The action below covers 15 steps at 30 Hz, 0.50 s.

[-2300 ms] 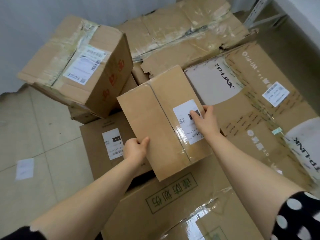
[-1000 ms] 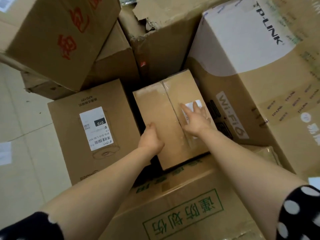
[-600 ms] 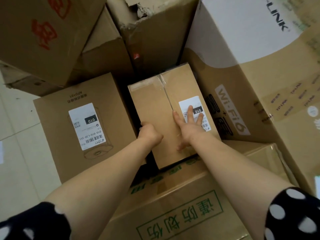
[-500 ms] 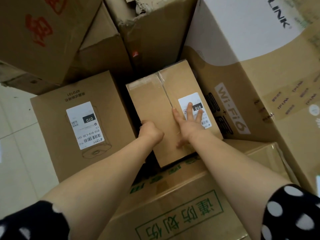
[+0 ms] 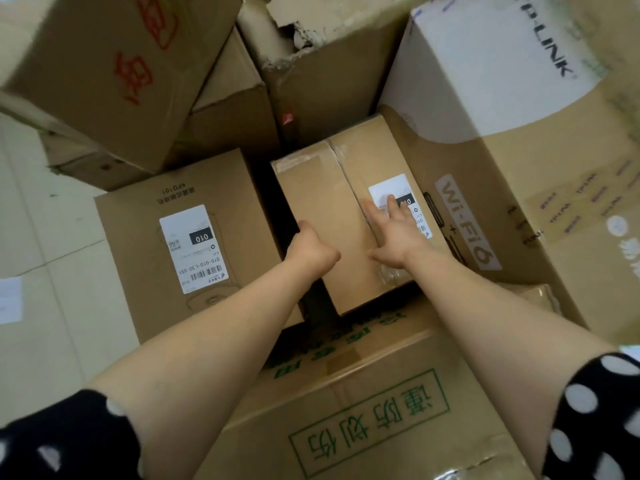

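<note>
Big carton [image 5: 519,161] at 2 o'clock is showing "P-LINK" on white and "Wi-Fi 6" on its side. Left carton [image 5: 138,289] at 9 o'clock is bearing "KFD101". Its white label [image 5: 194,247] is reading "010" and "010-010-L30-551". Middle carton [image 5: 322,209] sticker [image 5: 388,188] is lying partly under the right hand [image 5: 394,233], digits unclear. Near carton [image 5: 346,445] at 6 o'clock is showing green "谨防划伤".
</note>
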Each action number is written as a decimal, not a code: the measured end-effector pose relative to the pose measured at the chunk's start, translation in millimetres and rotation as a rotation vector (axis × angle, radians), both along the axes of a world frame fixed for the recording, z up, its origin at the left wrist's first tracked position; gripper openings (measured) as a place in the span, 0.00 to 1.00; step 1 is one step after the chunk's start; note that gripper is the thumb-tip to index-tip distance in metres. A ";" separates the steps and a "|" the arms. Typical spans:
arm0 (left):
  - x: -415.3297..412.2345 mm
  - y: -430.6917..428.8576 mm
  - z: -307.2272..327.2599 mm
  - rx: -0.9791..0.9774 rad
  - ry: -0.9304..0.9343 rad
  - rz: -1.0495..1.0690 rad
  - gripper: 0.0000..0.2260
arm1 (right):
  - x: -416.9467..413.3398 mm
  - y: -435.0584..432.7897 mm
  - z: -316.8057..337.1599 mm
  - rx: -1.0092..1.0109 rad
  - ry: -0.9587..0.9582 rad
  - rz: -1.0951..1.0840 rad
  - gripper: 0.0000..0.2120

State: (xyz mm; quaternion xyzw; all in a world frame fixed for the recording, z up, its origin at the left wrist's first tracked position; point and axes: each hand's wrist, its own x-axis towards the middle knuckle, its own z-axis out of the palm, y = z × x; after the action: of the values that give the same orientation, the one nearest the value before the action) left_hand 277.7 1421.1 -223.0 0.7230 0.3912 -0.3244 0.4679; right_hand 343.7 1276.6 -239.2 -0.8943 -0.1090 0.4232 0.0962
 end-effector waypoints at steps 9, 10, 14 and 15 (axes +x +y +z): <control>-27.9 66.9 114.1 0.103 -0.082 0.130 0.28 | -31.1 68.6 112.4 0.194 -0.027 -0.043 0.40; -33.6 80.5 121.1 0.091 -0.072 0.178 0.30 | -33.1 79.8 126.7 0.220 -0.031 -0.038 0.39; -53.2 144.8 142.5 0.133 -0.113 0.464 0.26 | -36.9 130.1 180.7 0.372 -0.068 -0.051 0.34; -56.0 162.1 148.6 0.158 -0.138 0.544 0.24 | -36.8 144.7 193.5 0.414 -0.078 -0.070 0.33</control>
State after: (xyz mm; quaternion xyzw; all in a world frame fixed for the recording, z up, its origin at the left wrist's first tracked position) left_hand 221.7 1583.2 -74.4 0.6461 0.5621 -0.1054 0.5054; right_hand 307.0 1421.2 -45.7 -0.8743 -0.1661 0.3533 0.2885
